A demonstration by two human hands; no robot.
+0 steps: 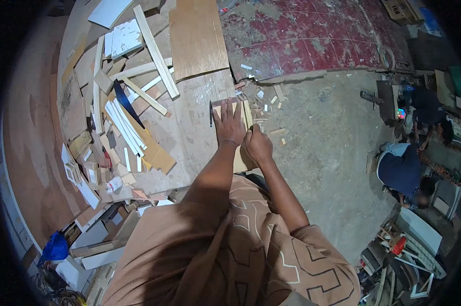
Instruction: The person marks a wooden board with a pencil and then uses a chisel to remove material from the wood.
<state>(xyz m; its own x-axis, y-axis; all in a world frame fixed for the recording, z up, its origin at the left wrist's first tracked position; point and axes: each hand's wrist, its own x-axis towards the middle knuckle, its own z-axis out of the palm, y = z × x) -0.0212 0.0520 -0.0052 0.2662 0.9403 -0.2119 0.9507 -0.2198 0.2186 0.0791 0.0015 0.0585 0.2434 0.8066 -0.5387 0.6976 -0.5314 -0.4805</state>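
My left hand [230, 125] lies flat with its fingers stretched forward on a light wooden board [243, 161] at the bench's right edge. Just right of it, my right hand [259, 145] is closed at the board's side; what its fingers hold, if anything, is hidden. A narrow pale wood strip [247, 113] runs along the board's right edge, ahead of my right hand. Beside my left fingers rests a thin dark pen-like tool [211, 114], apart from the hand. Much of the board is covered by my hands and forearms.
Wooden strips [156, 51], white strips [124, 127] and offcuts clutter the bench's left side. A plywood sheet [199, 38] lies at the far end. Small wood scraps [273, 100] litter the concrete floor. Two people [399, 166] crouch at the right among stacked materials.
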